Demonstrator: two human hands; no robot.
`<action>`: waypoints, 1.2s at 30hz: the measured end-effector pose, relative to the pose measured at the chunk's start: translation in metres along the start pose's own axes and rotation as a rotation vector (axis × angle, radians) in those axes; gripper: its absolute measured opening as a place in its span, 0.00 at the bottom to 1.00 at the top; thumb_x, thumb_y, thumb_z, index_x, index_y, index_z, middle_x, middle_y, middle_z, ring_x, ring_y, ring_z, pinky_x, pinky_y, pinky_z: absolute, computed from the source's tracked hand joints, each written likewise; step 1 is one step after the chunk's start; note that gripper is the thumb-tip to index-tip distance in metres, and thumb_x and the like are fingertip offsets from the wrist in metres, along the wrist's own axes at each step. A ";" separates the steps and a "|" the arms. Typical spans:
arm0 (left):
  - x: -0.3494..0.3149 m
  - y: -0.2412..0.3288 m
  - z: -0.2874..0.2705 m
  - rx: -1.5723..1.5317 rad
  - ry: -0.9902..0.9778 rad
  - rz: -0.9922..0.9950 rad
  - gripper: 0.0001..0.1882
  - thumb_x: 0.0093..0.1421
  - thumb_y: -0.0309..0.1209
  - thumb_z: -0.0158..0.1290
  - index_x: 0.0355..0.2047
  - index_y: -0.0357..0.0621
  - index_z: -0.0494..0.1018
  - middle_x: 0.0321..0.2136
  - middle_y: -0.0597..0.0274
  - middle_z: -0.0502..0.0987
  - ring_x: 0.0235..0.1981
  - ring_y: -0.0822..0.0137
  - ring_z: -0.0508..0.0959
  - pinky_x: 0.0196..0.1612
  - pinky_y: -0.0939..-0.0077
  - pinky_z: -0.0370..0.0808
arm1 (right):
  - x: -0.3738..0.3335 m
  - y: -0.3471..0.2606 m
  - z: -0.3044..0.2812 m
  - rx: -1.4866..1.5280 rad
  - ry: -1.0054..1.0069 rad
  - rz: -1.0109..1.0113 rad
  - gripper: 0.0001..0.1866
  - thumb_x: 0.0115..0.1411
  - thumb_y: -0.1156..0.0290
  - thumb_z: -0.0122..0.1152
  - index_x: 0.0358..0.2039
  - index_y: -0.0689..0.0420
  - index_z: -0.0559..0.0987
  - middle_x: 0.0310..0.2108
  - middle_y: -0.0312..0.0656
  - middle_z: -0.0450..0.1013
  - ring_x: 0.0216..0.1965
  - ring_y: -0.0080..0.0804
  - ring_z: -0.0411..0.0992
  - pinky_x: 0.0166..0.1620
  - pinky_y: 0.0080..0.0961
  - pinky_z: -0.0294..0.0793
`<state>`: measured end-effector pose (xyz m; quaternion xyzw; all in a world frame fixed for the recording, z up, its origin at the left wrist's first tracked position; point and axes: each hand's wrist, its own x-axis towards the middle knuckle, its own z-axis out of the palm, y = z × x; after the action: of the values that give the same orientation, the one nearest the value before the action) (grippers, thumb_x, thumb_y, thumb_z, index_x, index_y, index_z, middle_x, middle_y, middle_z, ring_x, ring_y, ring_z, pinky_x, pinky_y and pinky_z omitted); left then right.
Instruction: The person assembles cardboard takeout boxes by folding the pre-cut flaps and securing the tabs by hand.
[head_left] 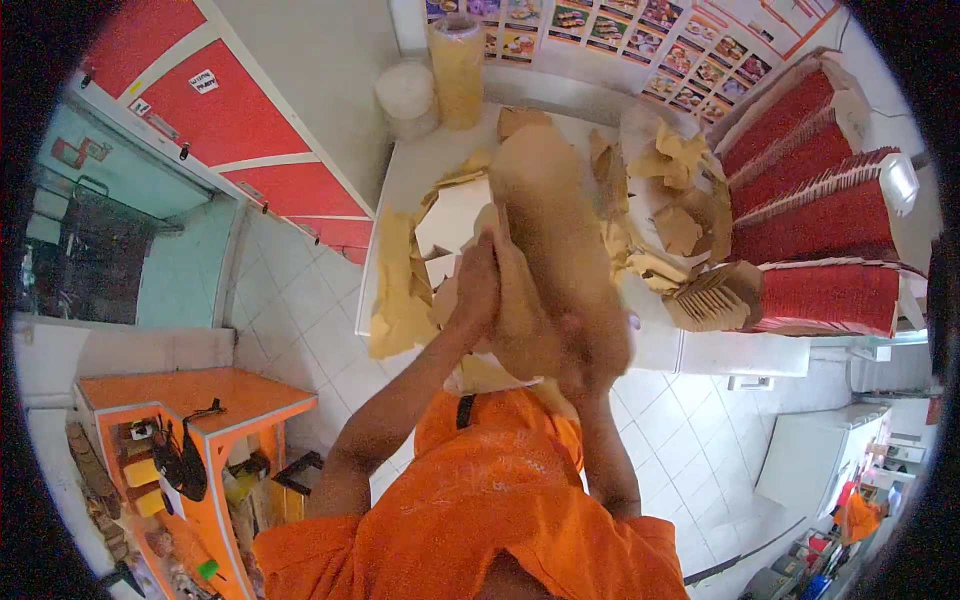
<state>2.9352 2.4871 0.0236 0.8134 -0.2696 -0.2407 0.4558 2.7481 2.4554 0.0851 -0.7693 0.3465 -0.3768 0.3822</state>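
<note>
A large brown cardboard piece point(545, 190), partly folded and blurred by motion, stands in front of me over the white worktop. My left hand point(480, 275) grips its left edge, with the fingers pressed along a raised flap. Lower down, at its near right part, my right hand point(582, 355) holds the same cardboard; its fingers are smeared and partly hidden. Just left of my left hand lies a white many-sided card piece point(452, 215) among torn brown paper point(400, 285).
Crumpled brown paper scraps point(685, 165) cover the worktop's right part. Beside them stand stacks of flat red cardboard boxes point(820, 235). A yellowish roll point(458, 75) and a white roll point(407, 100) stand at the back. Red-fronted cabinets point(190, 90) and an orange table point(200, 395) are on the left.
</note>
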 end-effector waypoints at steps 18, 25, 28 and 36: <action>0.014 0.062 -0.057 -0.607 0.163 -0.208 0.32 0.70 0.52 0.35 0.50 0.34 0.73 0.44 0.57 0.78 0.44 0.64 0.76 0.50 0.71 0.72 | -0.002 0.013 -0.016 -0.304 -0.363 -0.272 0.22 0.60 0.71 0.58 0.56 0.58 0.72 0.48 0.56 0.73 0.46 0.58 0.72 0.49 0.42 0.69; 0.087 -0.025 -0.043 -0.901 -0.035 -0.256 0.25 0.69 0.54 0.37 0.25 0.49 0.68 0.15 0.66 0.65 0.15 0.69 0.65 0.19 0.71 0.65 | -0.002 -0.009 -0.007 -0.067 -0.449 -0.118 0.37 0.54 0.65 0.63 0.65 0.45 0.64 0.55 0.53 0.71 0.57 0.50 0.68 0.60 0.42 0.66; 0.068 0.008 -0.052 -0.842 -0.145 -0.202 0.27 0.68 0.57 0.38 0.32 0.46 0.71 0.25 0.63 0.70 0.24 0.66 0.70 0.29 0.69 0.68 | -0.012 0.006 -0.012 -0.171 -0.387 -0.151 0.34 0.57 0.60 0.63 0.64 0.48 0.65 0.54 0.53 0.71 0.56 0.50 0.69 0.58 0.40 0.68; -0.011 0.055 -0.046 -1.472 -0.477 -0.112 0.36 0.65 0.62 0.41 0.52 0.40 0.72 0.50 0.55 0.75 0.45 0.63 0.77 0.49 0.66 0.75 | 0.014 0.033 -0.008 -0.015 -0.012 0.213 0.23 0.59 0.70 0.63 0.55 0.59 0.72 0.48 0.51 0.73 0.49 0.41 0.71 0.49 0.36 0.70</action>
<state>2.9443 2.4987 0.0942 0.2399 -0.0896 -0.5492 0.7955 2.7399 2.4255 0.0654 -0.7331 0.4270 -0.3269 0.4163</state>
